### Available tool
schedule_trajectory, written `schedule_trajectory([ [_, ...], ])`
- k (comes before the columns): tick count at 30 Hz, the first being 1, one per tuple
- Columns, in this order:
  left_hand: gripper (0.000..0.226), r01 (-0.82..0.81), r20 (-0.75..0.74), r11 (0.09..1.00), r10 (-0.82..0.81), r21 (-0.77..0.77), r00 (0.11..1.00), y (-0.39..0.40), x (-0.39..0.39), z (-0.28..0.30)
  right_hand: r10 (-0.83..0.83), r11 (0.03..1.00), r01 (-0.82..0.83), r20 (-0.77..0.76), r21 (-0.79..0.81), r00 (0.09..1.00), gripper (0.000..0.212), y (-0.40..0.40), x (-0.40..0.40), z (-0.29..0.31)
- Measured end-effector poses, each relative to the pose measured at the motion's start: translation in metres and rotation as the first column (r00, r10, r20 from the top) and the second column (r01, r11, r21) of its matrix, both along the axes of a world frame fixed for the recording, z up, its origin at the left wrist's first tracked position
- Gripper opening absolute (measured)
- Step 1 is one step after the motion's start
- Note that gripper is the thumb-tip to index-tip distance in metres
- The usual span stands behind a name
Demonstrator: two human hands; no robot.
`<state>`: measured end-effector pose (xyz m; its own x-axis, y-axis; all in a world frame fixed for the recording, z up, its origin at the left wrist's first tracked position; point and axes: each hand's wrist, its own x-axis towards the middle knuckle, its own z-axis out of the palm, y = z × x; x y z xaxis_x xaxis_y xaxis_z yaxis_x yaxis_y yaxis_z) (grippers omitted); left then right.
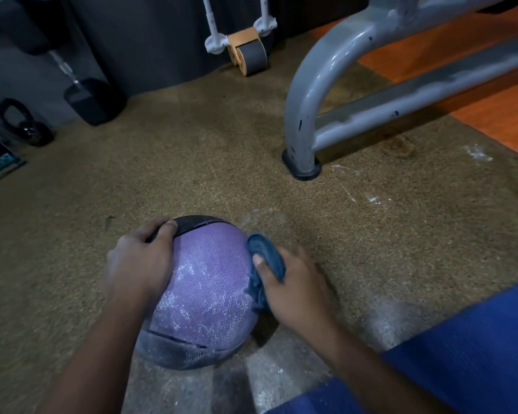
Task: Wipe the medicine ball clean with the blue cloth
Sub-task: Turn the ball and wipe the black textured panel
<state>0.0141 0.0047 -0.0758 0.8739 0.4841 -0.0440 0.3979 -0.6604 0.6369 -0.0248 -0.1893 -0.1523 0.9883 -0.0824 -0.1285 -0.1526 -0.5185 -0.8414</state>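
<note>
Left hand [141,261] spread flat over ball [205,297], fingers straight, gripping nothing; right hand [293,282] pinching cloth [266,258] against ball's right side.

Speckled brown floor [192,162] underfoot, orange boards [497,115] far right. A grey steel frame [311,85] plants its foot mid-floor. Dark wall [150,31] behind, an ab wheel [248,53] against it, dumbbell [87,97] and kettlebell [24,124] left. Dim light.

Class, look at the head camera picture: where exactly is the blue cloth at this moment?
The blue cloth sits bunched in the right hand, low and right of centre, pressed against the right side of the purple medicine ball on the floor.
</note>
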Motion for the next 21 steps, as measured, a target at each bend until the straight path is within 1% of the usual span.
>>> schedule_trajectory([
  [3, 0.048, 0.001, 0.006, 1.000, -0.001, -0.004, 1.000, 0.002, 0.000, -0.001, 0.115, 0.989, -0.096, 0.170, -0.113, 0.979, 0.054, 0.009, -0.035, 0.023],
  [4, 0.048, 0.003, 0.010, 1.000, -0.003, -0.006, 1.000, 0.001, 0.000, -0.001, 0.153, 0.981, -0.121, 0.228, -0.150, 0.962, 0.057, 0.014, -0.039, 0.030],
  [6, 0.045, 0.010, 0.020, 1.000, -0.010, -0.002, 1.000, 0.001, -0.002, -0.001, 0.187, 0.967, -0.124, 0.289, -0.221, 0.939, 0.055, 0.020, -0.030, 0.036],
  [7, 0.042, 0.013, 0.024, 1.000, -0.013, -0.001, 1.000, 0.001, -0.002, -0.001, 0.165, 0.970, -0.104, 0.278, -0.220, 0.946, 0.050, 0.020, -0.021, 0.034],
  [8, 0.042, 0.019, 0.026, 1.000, -0.019, 0.007, 0.999, 0.001, -0.002, -0.002, 0.127, 0.979, -0.085, 0.224, -0.187, 0.966, 0.045, 0.018, -0.010, 0.030],
  [10, 0.044, 0.016, 0.023, 1.000, -0.016, 0.023, 1.000, 0.001, -0.003, -0.001, 0.034, 0.999, -0.033, 0.017, -0.032, 0.999, 0.034, 0.009, 0.014, 0.017],
  [11, 0.042, 0.005, 0.024, 1.000, -0.005, 0.022, 1.000, 0.001, -0.002, -0.001, 0.002, 0.998, 0.002, -0.066, 0.058, 0.998, 0.030, 0.005, 0.022, 0.009],
  [12, 0.041, -0.010, 0.021, 1.000, 0.010, 0.014, 1.000, 0.000, -0.001, -0.001, -0.021, 0.994, 0.032, -0.100, 0.103, 0.995, 0.028, 0.004, 0.026, 0.003],
  [14, 0.045, -0.028, 0.007, 1.000, 0.028, -0.001, 1.000, -0.001, 0.000, -0.001, -0.037, 0.993, 0.045, -0.079, 0.111, 0.996, 0.029, 0.005, 0.016, 0.001],
  [15, 0.048, -0.031, 0.003, 1.000, 0.031, -0.004, 1.000, -0.001, 0.001, -0.001, -0.024, 0.995, 0.028, -0.037, 0.099, 0.999, 0.031, 0.007, 0.005, 0.003],
  [17, 0.050, -0.040, 0.008, 0.999, 0.040, -0.008, 0.999, -0.002, 0.001, -0.001, 0.049, 0.997, -0.053, 0.080, 0.049, 0.996, 0.043, 0.010, -0.025, 0.018],
  [19, 0.045, -0.040, 0.013, 0.999, 0.040, -0.011, 0.999, 0.000, 0.000, -0.001, 0.140, 0.990, -0.135, 0.151, -0.045, 0.978, 0.055, 0.015, -0.044, 0.031],
  [21, 0.045, -0.019, 0.024, 1.000, 0.019, -0.015, 1.000, 0.002, 0.000, -0.003, 0.136, 0.990, -0.126, 0.185, -0.064, 0.973, 0.052, 0.015, -0.038, 0.029],
])
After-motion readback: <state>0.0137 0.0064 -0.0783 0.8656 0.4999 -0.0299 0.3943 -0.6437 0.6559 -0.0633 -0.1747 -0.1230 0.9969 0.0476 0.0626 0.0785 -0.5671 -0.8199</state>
